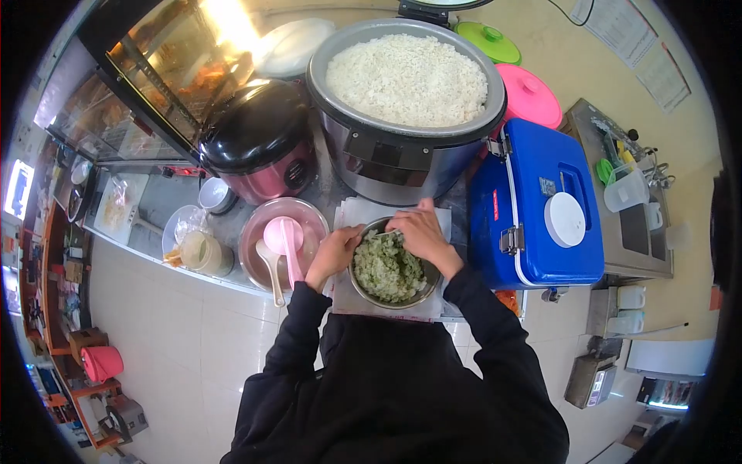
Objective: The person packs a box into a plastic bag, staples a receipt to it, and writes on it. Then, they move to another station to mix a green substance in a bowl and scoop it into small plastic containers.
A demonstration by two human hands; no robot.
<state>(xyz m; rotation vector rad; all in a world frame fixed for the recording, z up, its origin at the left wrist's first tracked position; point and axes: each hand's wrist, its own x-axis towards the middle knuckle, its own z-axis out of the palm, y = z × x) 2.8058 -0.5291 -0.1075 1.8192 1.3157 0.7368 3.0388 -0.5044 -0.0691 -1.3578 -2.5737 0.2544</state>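
Observation:
A round metal bowl (361,296) holds rice mixed with something green (389,267). It stands on a stack of white paper sheets (352,213) at the counter's front edge. My left hand (337,252) grips the bowl's left rim, thumb and fingers closed there. Over the bowl's far right side, my right hand (423,234) is closed, its fingers curled down into the bowl. A thin pale edge shows by its fingertips, but what it holds is hidden. Left of the bowl, a metal basin (255,220) contains a pink ladle (290,243) and a pale rice paddle (272,267).
A large open rice cooker (386,158) full of white rice stands behind the bowl. A smaller dark-lidded cooker (259,139) is to its left. On the right stands a blue cooler box (495,232) with a white round lid (564,220). A jar (205,254) sits at left.

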